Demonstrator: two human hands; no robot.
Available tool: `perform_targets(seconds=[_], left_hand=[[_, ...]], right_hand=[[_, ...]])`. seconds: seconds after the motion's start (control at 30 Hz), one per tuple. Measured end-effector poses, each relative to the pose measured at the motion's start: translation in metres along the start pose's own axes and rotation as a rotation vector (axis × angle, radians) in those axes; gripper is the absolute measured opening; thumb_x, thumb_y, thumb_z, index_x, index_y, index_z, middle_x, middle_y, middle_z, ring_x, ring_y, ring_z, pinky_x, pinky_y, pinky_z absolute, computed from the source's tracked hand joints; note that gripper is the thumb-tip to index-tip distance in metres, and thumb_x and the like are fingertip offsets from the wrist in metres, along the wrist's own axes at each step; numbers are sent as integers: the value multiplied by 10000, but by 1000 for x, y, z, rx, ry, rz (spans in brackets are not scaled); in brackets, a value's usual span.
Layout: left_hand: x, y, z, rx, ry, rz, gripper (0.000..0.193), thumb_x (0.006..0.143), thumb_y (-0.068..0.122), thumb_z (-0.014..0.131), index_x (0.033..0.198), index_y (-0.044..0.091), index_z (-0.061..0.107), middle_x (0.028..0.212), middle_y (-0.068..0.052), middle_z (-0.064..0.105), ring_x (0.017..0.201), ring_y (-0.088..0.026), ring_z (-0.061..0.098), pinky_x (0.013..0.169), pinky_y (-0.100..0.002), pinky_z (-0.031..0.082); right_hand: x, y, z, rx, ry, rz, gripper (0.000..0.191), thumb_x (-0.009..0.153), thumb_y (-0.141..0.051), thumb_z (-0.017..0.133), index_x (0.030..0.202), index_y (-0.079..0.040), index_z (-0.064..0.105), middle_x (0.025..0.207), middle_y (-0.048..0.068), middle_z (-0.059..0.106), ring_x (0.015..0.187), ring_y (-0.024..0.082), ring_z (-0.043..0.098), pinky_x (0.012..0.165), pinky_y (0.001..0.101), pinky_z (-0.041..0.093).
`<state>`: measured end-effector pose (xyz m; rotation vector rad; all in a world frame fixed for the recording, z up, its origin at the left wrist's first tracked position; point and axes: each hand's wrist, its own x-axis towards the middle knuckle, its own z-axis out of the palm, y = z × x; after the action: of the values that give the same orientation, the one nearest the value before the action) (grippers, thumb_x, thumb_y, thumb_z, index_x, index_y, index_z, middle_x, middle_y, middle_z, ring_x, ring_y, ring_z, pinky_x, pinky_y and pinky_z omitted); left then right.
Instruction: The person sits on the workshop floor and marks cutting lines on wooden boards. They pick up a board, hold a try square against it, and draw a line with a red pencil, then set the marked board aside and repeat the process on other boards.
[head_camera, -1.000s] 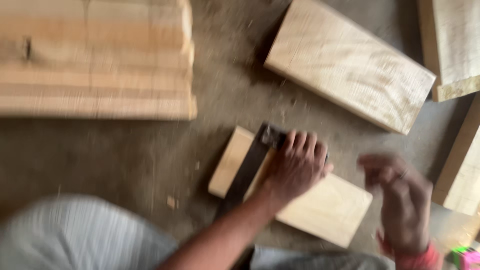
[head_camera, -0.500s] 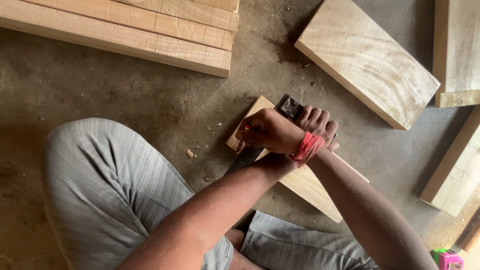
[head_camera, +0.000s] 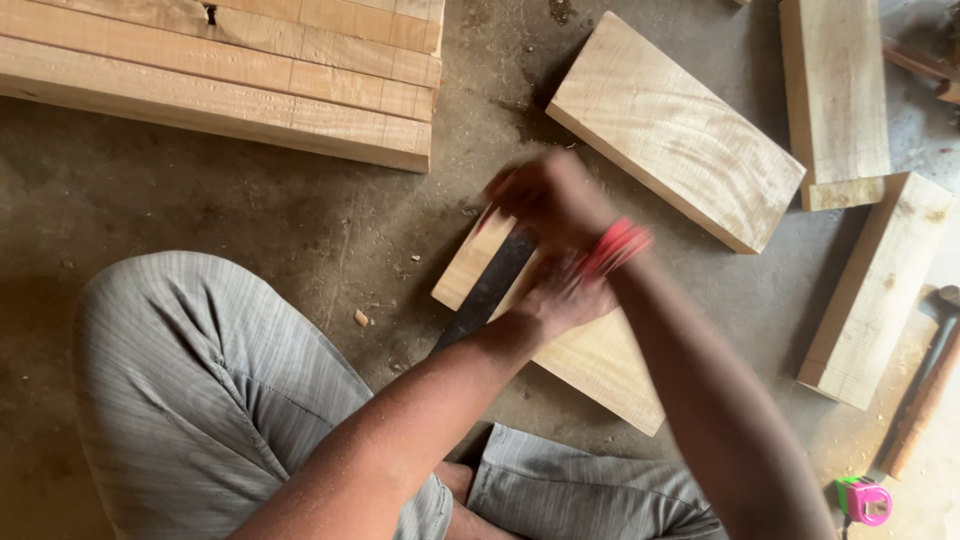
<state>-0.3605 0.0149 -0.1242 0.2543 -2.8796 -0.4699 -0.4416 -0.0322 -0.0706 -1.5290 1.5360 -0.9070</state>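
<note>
A pale wooden block (head_camera: 600, 365) lies on the concrete floor in front of my knees. Across its left end rests a flat black metal ruler (head_camera: 490, 290). My left hand (head_camera: 560, 295) presses down on the ruler and block, its fingers partly hidden under my right wrist. My right hand (head_camera: 550, 195), with a red band at the wrist, is blurred by motion over the block's far end. Its fingers look curled, with a small reddish bit near the fingertips; I cannot make out what it holds.
A stack of long planks (head_camera: 250, 70) lies at the top left. Three thick wooden blocks (head_camera: 680, 130) (head_camera: 835, 90) (head_camera: 880, 290) lie to the right. A hammer (head_camera: 925, 385) and a small pink and green tape measure (head_camera: 862, 500) sit at the right edge.
My right hand has come across from the right and settled over the block's far end, above my left hand. The left hand has stayed on the ruler and block.
</note>
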Motion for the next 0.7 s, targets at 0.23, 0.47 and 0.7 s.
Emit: perform_targets(seconds=[0.23,0.47,0.7], left_hand=[[4,1,17,55,-108,-31,543,956,558,605,1086,31,604,1076,-163,598,1079,-305,537,974,-477,416],[4,2,25,-58,45,-72,612,878,548,667,1114,-16,634,1088,-212,623,1052,-332,570,1027,-512,406],[14,18,-31,-95,154,-89,410,801,463,697,931,76,663,965,-185,649,941,-309,596,928,-531,459]], right_hand=[[-34,-23,58,-401,-118,387,279,920,-395,713,961,-130,790,817,46,784,707,135,732,647,313,595],[8,-3,-56,-639,53,248,229,1095,-168,588,985,-101,777,924,59,789,762,168,762,659,297,594],[-153,-10,-59,-73,894,194,127,1124,-43,599,1030,19,658,908,24,645,804,90,514,678,261,408]])
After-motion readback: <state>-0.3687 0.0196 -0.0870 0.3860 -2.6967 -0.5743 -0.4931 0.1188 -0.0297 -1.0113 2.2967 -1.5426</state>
